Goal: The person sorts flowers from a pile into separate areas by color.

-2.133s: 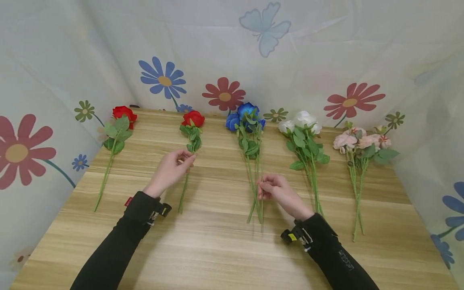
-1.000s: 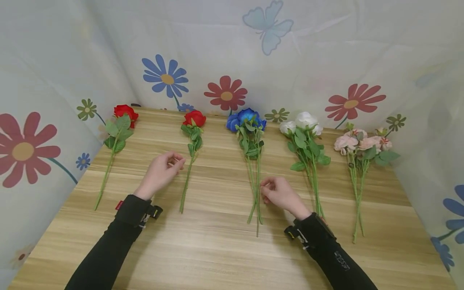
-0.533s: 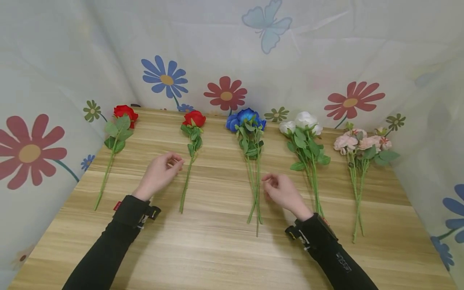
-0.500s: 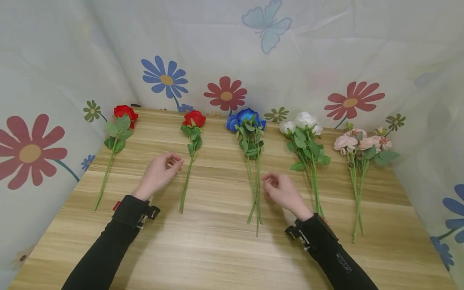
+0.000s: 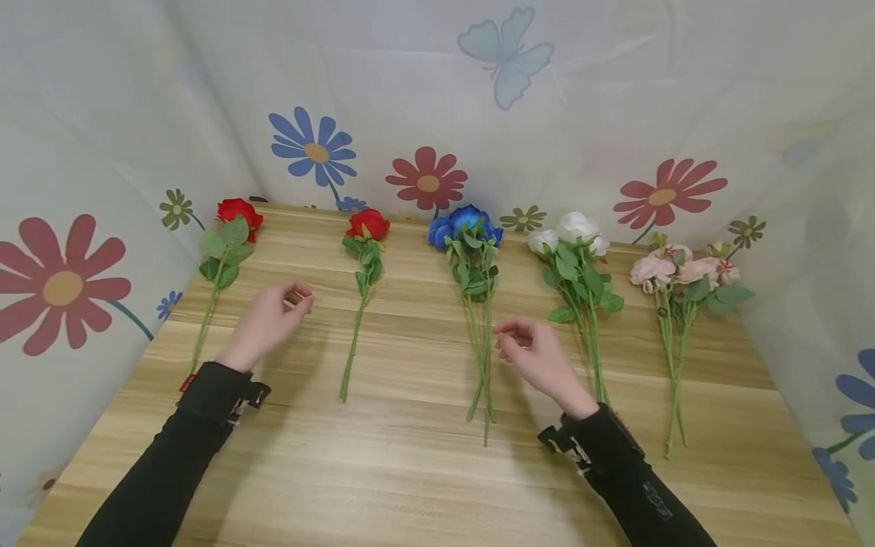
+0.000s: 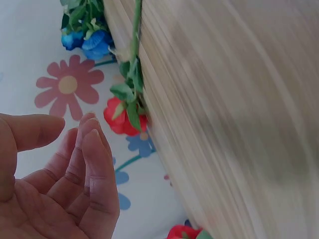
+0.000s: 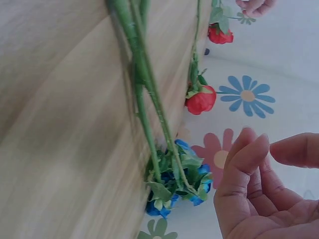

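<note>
My left hand hovers between two red roses, holding nothing, its fingers loosely bent with a gap to the thumb. The left red rose lies partly behind that wrist, while the other red rose lies to the hand's right. My right hand is just right of the blue roses, fingertips close to their crossed stems. Nothing is between its relaxed fingers and thumb. White roses lie beyond it to the right.
Pink flowers lie at the right end of the wooden table. A pale cloth printed with flowers and a butterfly hangs behind and along both sides. Each wrist wears a small black camera.
My left hand has left the stem of the middle red rose and moved left. My right hand has let go of a blue rose's stem and shifted slightly right and up.
</note>
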Tool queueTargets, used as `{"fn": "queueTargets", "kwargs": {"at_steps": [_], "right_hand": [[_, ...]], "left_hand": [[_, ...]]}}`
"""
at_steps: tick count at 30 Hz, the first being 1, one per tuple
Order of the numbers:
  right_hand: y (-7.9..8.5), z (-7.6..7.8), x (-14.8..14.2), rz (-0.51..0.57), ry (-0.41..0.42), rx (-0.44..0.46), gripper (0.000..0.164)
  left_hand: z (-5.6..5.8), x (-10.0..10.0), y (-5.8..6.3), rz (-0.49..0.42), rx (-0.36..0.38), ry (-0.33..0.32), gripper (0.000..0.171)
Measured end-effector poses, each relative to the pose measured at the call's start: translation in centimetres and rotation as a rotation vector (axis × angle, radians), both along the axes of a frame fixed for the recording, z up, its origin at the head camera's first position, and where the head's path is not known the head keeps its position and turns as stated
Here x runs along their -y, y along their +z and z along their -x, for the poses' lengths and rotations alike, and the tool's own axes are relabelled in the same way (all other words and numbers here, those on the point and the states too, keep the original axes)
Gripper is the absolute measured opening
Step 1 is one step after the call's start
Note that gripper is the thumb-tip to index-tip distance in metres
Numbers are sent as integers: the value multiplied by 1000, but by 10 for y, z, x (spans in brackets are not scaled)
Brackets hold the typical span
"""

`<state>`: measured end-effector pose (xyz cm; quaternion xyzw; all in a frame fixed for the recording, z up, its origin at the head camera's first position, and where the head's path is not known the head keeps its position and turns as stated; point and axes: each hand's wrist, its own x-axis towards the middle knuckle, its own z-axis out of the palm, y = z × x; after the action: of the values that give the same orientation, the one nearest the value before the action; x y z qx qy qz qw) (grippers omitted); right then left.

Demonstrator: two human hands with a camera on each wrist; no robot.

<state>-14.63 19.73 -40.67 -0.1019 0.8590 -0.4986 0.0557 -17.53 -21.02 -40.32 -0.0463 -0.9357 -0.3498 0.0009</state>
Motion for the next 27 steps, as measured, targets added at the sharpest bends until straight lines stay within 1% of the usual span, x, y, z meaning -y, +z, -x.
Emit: {"fn": "queueTargets", "kwargs": {"at_steps": [3, 4, 8, 11, 15, 20, 27], "right_hand": [[3, -1, 0, 13, -5, -6, 27], [4, -2, 1, 13, -7, -10, 26], [5, -3, 4, 12, -17, -43, 25], [7, -4, 11, 4, -35, -71, 25], [9, -5, 24, 12, -60, -112, 24], [13, -4, 47, 46, -45, -187, 26], [19, -3, 78, 70, 3, -285, 29]], "left_hand": [[1, 10, 5, 28, -5, 26, 30], [1, 14, 6, 40, -18, 34, 30], [3, 28, 9, 100, -106, 84, 27], [6, 39, 7, 154, -162, 131, 25], [10, 55, 3, 181, -176, 175, 25], [11, 70, -1, 242, -195, 223, 25], [14, 85, -2, 321, -140, 285, 31]]}}
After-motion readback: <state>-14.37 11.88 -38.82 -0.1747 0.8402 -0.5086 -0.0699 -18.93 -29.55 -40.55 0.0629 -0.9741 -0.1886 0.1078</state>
